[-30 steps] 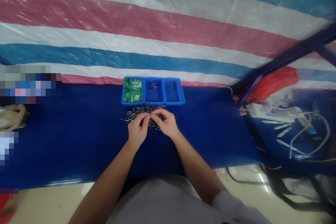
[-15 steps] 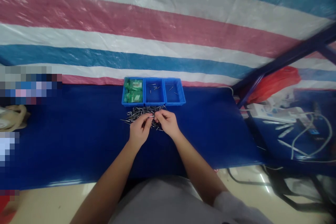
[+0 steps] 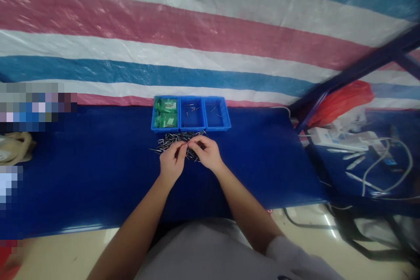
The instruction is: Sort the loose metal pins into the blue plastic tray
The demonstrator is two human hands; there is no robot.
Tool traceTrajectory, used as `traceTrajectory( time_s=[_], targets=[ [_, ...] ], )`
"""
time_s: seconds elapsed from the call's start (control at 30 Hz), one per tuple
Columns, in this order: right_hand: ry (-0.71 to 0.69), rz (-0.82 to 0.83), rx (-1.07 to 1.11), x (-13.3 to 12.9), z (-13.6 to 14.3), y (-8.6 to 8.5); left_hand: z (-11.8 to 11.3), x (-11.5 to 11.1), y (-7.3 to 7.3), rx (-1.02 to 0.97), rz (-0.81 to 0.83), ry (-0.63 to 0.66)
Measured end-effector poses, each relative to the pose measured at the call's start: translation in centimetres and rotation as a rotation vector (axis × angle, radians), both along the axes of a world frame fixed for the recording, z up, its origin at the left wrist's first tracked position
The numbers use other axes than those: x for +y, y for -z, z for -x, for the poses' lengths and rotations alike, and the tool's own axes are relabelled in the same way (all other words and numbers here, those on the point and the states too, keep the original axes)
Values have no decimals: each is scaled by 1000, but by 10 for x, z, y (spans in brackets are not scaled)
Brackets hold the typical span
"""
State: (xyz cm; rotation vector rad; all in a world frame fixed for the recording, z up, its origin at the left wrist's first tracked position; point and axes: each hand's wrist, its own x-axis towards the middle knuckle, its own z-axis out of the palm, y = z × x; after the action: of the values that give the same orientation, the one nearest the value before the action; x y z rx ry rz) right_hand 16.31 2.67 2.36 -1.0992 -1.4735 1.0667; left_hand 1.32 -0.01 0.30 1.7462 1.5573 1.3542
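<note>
Over the heap of thin metal pieces (image 3: 170, 139), my left hand (image 3: 171, 157) and my right hand (image 3: 207, 152) meet fingertip to fingertip. Both are closed in a pinch. What they pinch is mostly covered by the fingers; a small silvery metal piece showed between them half a second ago. The heap, dark and silver, lies partly under my hands, too small to tell its exact kind. Right behind it stand three joined blue bins: the left bin (image 3: 152, 119) holds green packets (image 3: 168, 111), while the middle bin (image 3: 193, 120) and right bin (image 3: 226, 111) hold a few thin metal pieces.
A striped plastic sheet (image 3: 183, 57) hangs behind the blue table (image 3: 98, 175). To the right, beyond a dark metal frame post (image 3: 311, 113), are a red bag (image 3: 344, 103), a white power strip (image 3: 341, 138) and cables (image 3: 408, 157). A beige object (image 3: 21, 146) sits at far left.
My right hand's fingertips have moved left to meet my left hand's. The silvery piece that showed between them is now covered. The bins and heap look the same.
</note>
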Motion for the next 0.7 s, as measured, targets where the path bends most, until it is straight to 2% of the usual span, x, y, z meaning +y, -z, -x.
traceTrajectory(
  time_s=[0.37, 0.53, 0.7],
  targets=[
    [-69, 28, -49, -1, -3, -4, 0, -1, 2, -36, 2, 36],
    [-52, 6, -68, -1, -2, -4, 0, -1, 2, -31, 33, -11],
    [-71, -8, -47, -1, -3, -4, -1, -2, 2, -93, 41, 37]
  ],
)
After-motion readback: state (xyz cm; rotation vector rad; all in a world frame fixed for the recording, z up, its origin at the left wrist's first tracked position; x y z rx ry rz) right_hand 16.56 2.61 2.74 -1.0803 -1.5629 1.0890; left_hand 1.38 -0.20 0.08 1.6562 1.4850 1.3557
